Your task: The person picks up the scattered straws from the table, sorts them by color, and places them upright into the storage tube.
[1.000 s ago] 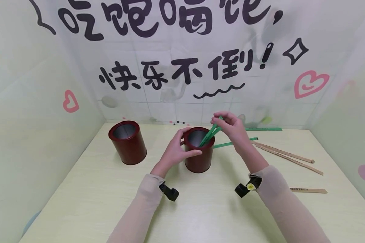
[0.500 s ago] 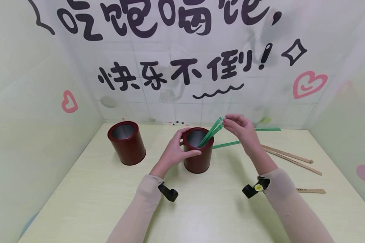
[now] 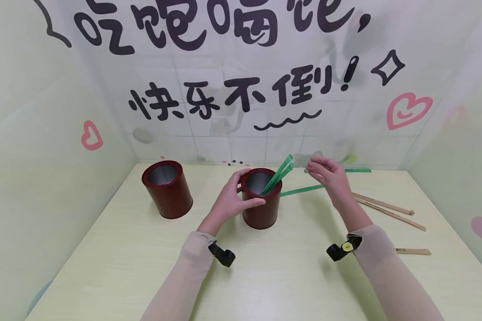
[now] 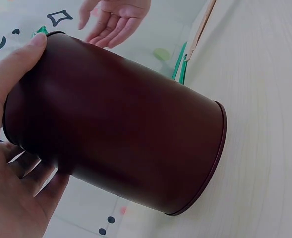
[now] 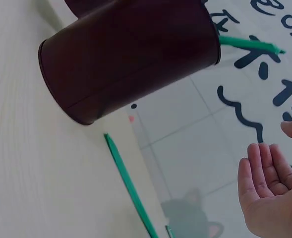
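Note:
A dark red can [image 3: 261, 214] stands upright on the table, its grey inside visible from above. My left hand [image 3: 232, 196] grips it near the rim, thumb in front and fingers round the far side, as the left wrist view also shows on the can wall [image 4: 126, 124]. Slim green paper-wrapped sticks [image 3: 280, 174] lean in the can and poke out over its right rim. To their right my right hand [image 3: 332, 180] hovers apart from them, holding nothing. In the right wrist view that hand [image 5: 272, 198] has its fingers extended, slightly bent.
Another dark red can [image 3: 172, 200] stands at the left, nothing visible inside. Behind the gripped can a green stick [image 3: 303, 190] lies on the table [image 3: 265, 276], with another green stick [image 3: 357, 170] by the back wall. Several tan sticks [image 3: 389, 214] lie at the right.
My right hand has released the green sticks and moved right, away from the can. The sticks now lean inside it unheld. My left hand keeps its grip in the same place.

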Demonstrator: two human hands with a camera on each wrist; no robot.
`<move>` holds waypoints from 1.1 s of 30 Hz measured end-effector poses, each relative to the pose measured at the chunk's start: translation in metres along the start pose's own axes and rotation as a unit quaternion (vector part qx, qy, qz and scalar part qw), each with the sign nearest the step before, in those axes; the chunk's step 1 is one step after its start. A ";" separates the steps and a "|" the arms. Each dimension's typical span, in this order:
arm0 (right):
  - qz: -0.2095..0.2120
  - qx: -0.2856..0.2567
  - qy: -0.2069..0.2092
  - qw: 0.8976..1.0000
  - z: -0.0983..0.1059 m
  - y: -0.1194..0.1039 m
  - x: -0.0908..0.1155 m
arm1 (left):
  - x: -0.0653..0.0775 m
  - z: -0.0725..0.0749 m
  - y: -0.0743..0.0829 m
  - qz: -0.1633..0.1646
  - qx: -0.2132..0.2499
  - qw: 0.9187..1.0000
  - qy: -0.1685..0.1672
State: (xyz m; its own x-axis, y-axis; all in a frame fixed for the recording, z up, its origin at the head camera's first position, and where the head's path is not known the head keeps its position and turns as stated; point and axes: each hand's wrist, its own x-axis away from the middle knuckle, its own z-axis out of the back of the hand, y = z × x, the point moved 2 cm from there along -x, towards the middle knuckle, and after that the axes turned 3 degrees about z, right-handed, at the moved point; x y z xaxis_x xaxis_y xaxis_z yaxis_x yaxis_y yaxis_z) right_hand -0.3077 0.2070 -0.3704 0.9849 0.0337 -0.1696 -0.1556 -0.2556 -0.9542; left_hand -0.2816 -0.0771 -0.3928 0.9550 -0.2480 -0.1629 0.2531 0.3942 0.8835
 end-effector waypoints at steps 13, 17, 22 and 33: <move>-0.068 0.028 0.045 0.996 0.022 0.029 -0.006 | -0.001 -0.001 -0.002 0.001 0.000 1.000 0.000; -0.071 0.108 0.049 0.990 0.025 0.041 -0.010 | -0.001 0.000 -0.002 0.002 -0.003 1.000 0.002; -0.049 0.262 0.041 0.963 0.027 0.057 -0.018 | -0.001 0.000 0.000 0.004 -0.002 1.000 0.003; -0.010 0.461 -0.037 0.887 0.019 0.075 -0.021 | -0.001 -0.001 -0.001 0.006 -0.008 1.000 0.003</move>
State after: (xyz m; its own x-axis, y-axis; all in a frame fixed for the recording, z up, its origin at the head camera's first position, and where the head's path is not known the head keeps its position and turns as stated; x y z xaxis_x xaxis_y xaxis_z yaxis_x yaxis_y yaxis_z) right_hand -0.3411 0.2054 -0.4432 0.9859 0.1009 -0.1333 -0.1668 0.6423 -0.7481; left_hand -0.2829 -0.0766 -0.3940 0.9589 -0.2384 -0.1541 0.2433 0.4106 0.8788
